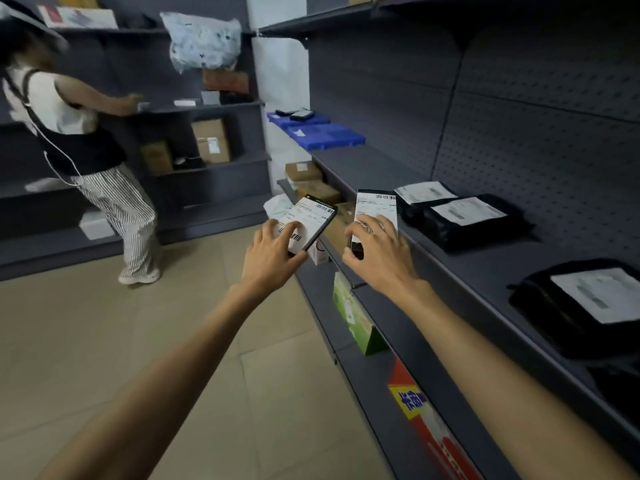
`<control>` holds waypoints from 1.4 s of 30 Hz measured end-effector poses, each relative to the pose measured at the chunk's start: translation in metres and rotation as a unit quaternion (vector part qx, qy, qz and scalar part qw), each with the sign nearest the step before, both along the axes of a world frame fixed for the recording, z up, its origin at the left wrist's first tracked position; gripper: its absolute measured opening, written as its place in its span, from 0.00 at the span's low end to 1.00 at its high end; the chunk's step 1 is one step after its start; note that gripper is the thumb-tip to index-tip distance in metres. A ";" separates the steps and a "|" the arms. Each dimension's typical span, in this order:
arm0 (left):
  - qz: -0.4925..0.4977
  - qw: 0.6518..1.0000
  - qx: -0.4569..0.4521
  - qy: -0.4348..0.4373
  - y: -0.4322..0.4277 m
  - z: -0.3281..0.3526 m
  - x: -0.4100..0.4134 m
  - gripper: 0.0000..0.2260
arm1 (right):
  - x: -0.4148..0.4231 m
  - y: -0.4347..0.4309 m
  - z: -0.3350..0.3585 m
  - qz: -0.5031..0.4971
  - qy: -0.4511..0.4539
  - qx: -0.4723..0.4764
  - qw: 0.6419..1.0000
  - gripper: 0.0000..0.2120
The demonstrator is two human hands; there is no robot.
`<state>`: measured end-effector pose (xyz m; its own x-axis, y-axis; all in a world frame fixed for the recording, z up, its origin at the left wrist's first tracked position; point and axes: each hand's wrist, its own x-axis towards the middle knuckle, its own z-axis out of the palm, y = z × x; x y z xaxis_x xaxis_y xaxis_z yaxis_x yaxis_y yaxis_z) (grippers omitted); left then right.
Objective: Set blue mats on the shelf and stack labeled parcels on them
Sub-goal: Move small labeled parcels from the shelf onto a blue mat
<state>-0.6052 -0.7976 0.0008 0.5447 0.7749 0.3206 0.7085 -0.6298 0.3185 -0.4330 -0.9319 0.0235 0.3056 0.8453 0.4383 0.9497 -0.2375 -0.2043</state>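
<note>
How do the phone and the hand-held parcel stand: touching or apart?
Apart. The head view shows a gap between the phone in the left hand and the labelled parcel gripped by the right hand, with brown boxes visible through it.

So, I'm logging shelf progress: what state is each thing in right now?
Left hand: grips the phone.
Phone: screen lit, showing a barcoded label.
Right hand: grips the small parcel.
Small parcel: upright at the shelf edge, label facing the camera.
Blue mats: flat at the shelf's far end, dark packets on the farther one.
Black parcels: flat on bare shelf, labels up.
</note>
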 end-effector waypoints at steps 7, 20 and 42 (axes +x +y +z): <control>0.026 0.999 0.029 -0.002 0.153 0.006 -0.023 0.22 | -0.014 0.164 0.008 0.023 -0.011 -0.014 1.000 0.15; 0.006 1.000 0.012 -0.015 0.380 -0.009 0.067 0.23 | 0.074 0.399 -0.014 0.030 -0.016 -0.033 0.999 0.13; 0.037 0.998 -0.007 -0.048 0.864 -0.026 0.213 0.23 | 0.234 0.905 -0.015 0.091 -0.036 -0.025 0.995 0.14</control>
<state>-0.3921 0.0666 -0.0255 0.4525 0.8169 0.3576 0.7189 -0.5715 0.3957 -0.1994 -0.0265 0.0086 0.1153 0.9045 0.4105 0.9897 -0.0692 -0.1256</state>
